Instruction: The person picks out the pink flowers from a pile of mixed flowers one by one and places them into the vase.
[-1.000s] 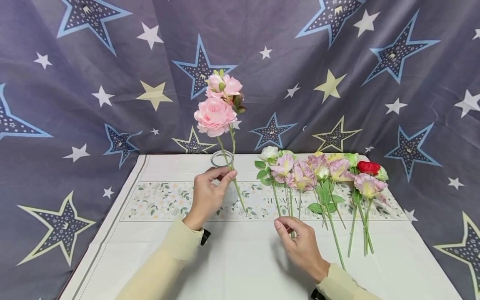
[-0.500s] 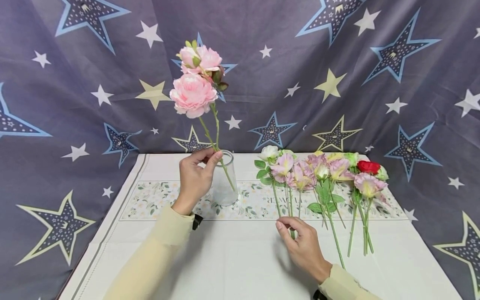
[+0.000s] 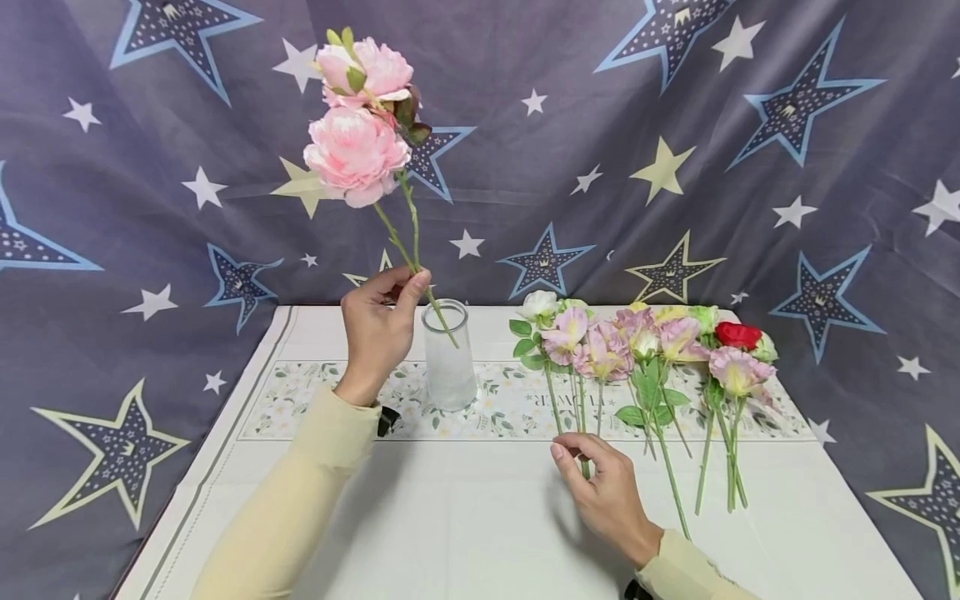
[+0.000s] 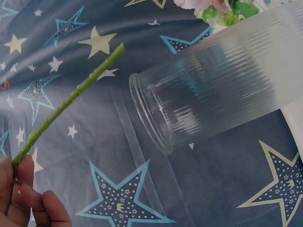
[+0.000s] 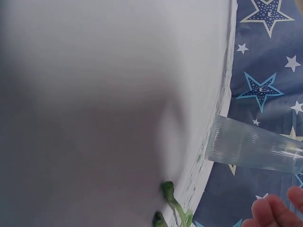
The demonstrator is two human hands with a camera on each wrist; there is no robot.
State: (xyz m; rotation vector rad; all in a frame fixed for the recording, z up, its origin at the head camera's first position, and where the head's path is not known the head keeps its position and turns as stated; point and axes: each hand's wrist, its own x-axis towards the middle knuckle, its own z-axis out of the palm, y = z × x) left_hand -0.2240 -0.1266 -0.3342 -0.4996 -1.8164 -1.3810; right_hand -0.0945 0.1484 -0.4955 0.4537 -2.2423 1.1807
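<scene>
My left hand [image 3: 381, 329] pinches the green stem of an artificial pink peony [image 3: 356, 154] between thumb and fingers. The flower carries two pink blooms and leans left at the top. A ribbed clear glass vase [image 3: 452, 371] stands upright on the table. In the left wrist view the bare stem end [image 4: 113, 54] shows apart from the rim of the glass vase [image 4: 222, 90]. My right hand [image 3: 607, 492], fingers loosely bent, rests low by the stems of the lying flowers. In the right wrist view its fingertips [image 5: 274, 212] hold nothing.
Several artificial flowers lie on the right of the table, among them mauve blooms [image 3: 600, 350], a white rose [image 3: 540, 307] and a red one [image 3: 737, 335]. A floral-printed white cloth [image 3: 465, 508] covers the table. Behind hangs a star-patterned curtain [image 3: 495, 100].
My left hand has risen and moved left with the pink peony, its stem end now higher, near the vase's mouth. The vase has come into fuller view. My right hand has stayed still.
</scene>
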